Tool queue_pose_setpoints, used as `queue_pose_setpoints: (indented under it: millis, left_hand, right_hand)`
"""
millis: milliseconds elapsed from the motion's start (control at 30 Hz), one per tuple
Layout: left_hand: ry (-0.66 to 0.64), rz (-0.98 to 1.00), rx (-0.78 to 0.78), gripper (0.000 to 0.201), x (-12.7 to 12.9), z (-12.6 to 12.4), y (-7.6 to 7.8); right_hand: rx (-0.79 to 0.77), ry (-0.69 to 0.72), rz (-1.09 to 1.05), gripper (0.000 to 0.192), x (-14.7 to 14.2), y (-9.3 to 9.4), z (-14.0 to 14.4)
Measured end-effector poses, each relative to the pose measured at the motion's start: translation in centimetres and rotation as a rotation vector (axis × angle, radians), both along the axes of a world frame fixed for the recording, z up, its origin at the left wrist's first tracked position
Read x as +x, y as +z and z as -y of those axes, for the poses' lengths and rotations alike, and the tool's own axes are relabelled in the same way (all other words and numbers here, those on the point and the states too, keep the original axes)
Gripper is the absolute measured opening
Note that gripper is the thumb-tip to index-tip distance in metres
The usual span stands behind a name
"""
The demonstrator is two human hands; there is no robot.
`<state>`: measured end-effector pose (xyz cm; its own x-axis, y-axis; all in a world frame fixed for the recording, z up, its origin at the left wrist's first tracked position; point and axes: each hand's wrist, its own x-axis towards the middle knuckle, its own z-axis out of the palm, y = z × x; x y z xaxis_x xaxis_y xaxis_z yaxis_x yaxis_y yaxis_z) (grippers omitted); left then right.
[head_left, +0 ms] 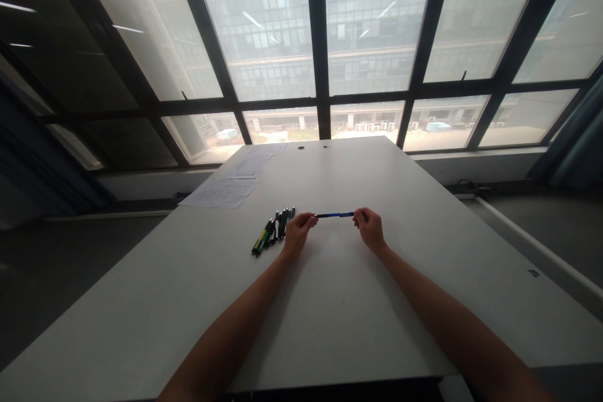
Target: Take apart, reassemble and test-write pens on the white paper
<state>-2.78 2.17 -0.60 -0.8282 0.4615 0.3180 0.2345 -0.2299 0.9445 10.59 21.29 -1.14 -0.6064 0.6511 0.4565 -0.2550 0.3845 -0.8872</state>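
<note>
A blue and black pen [335, 215] is stretched level between my two hands, over the middle of the table. My left hand [298, 231] pinches its left end, and my right hand [370, 228] pinches its right end. Both hands have closed fingers. Just left of my left hand lies a group of pens [272, 231], mostly black, with some yellow, green and white parts. Several lie side by side at a slant, and my left hand partly hides the nearest ones.
The white table [188, 301] reaches forward to the windows. Printed paper sheets [223, 191] lie along its left edge. Near the far end is a dark round spot [301, 147]. A small dark mark [532, 273] is at the right edge. Blue curtains [32, 151] hang at the sides.
</note>
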Motion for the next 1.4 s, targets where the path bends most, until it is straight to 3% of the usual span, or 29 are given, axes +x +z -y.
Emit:
queue_pose_setpoints:
  millis: [1400]
  left_hand:
    - [-0.019,-0.015,-0.026,0.033,-0.11,-0.05,-0.26]
  right_hand:
    - [0.071,-0.025,0.036,0.042,0.13,0.29,0.1]
